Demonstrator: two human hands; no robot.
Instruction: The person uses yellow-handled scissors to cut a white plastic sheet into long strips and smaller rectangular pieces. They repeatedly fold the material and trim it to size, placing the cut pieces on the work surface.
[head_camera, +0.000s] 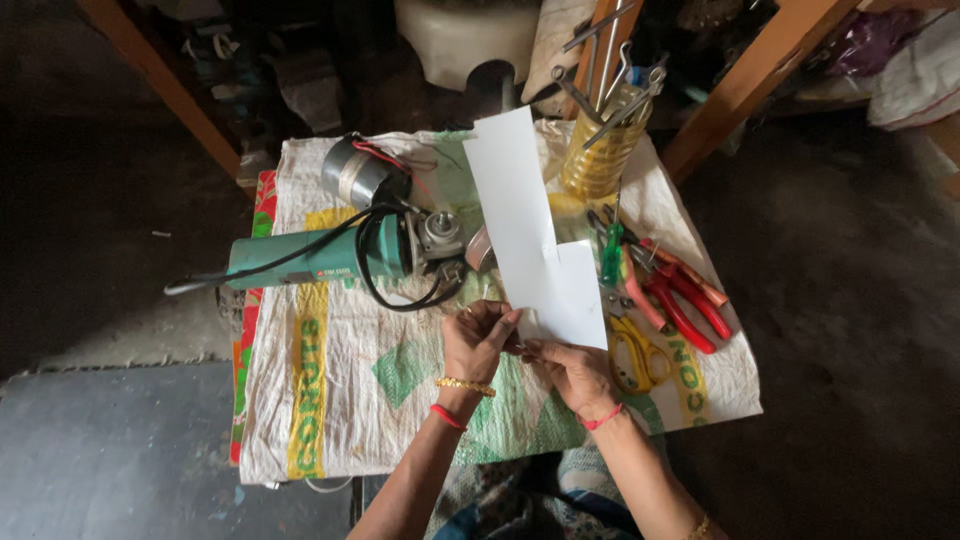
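A white paper strip (530, 225) stands upright over the table's woven sack cover (340, 400), pinched at its near end by the left hand (480, 338) and right hand (575, 372). A green angle grinder (320, 258) lies left, red pliers (685, 295) right.

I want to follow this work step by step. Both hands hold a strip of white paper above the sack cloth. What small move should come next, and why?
Probably lower the white paper flat onto the sack cloth. The left hand and right hand pinch only its near end, so the long strip stands up unsupported over the green angle grinder and the red pliers.
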